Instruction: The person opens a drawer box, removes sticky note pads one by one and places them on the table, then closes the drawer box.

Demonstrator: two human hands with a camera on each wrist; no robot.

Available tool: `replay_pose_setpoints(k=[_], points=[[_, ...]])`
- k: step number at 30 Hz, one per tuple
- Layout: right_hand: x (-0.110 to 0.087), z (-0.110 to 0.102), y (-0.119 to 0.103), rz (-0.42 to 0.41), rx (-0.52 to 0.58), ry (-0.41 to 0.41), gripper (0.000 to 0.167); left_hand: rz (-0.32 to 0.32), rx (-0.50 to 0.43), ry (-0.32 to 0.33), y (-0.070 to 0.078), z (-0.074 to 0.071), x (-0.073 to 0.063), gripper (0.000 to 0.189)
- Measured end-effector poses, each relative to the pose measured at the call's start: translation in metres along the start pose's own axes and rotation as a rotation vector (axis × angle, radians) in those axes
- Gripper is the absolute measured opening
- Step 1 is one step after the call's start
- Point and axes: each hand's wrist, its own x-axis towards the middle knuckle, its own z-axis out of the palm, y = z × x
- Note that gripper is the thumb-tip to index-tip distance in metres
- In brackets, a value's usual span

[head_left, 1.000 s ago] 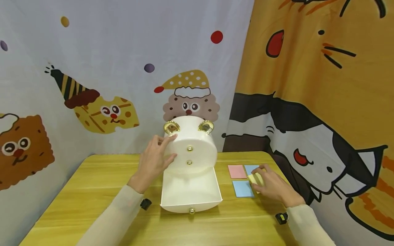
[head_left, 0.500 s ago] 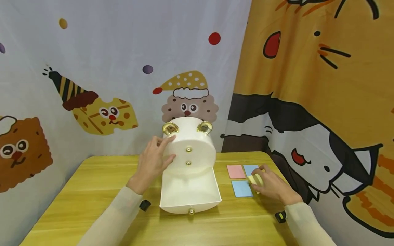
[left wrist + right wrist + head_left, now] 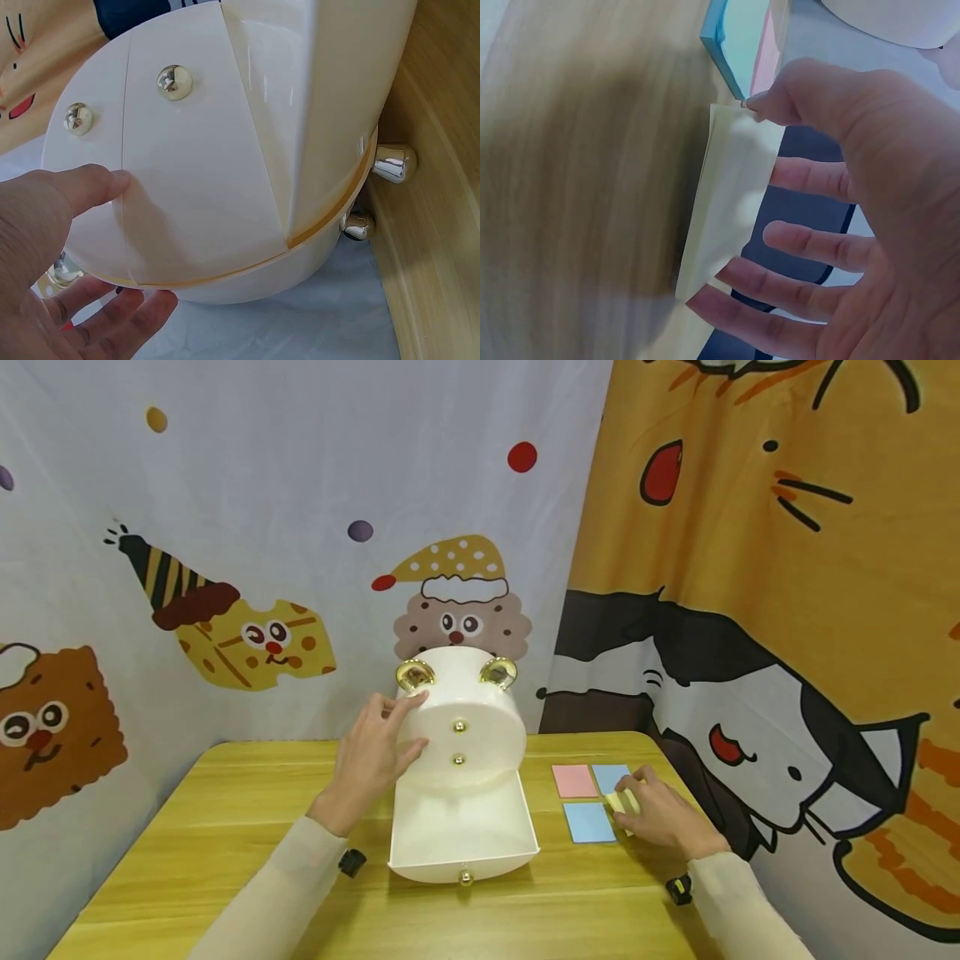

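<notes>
A white storage box (image 3: 461, 739) with gold knobs and gold ear-shaped trims stands on the table. Its bottom drawer (image 3: 465, 831) is pulled out, and nothing shows inside. My left hand (image 3: 369, 758) grips the box's left side, the thumb on the front and the other fingers along the side wall (image 3: 247, 289). At the right, my right hand (image 3: 663, 810) pinches a yellow sticky note pad (image 3: 731, 180) by its edges, thumb at one end and fingers at the other. The pad is tilted in the right wrist view; its underside is hidden.
Beside the yellow pad lie a pink sticky note pad (image 3: 574, 782), a blue pad (image 3: 609, 775) behind, and another blue pad (image 3: 589, 823) in front. The wooden table (image 3: 247, 810) ends at a cartoon-printed curtain (image 3: 262, 485) at the back and right.
The yellow pad tips slightly and the right hand shifts a little to the left. The left hand keeps its hold on the box, and the drawer stays pulled out.
</notes>
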Motion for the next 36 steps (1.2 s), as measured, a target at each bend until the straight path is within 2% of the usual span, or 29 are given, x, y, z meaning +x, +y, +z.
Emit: replay_pose_setpoints(k=[10,36], points=[[0.003,0.005,-0.002,0.049,-0.032,-0.015,0.045,0.013,0.0,0.011,-0.001,0.001,-0.001,0.079],[0.003,0.006,-0.012,0.056,-0.097,0.009,0.044,0.017,-0.007,0.006,-0.002,0.001,0.0,0.078]])
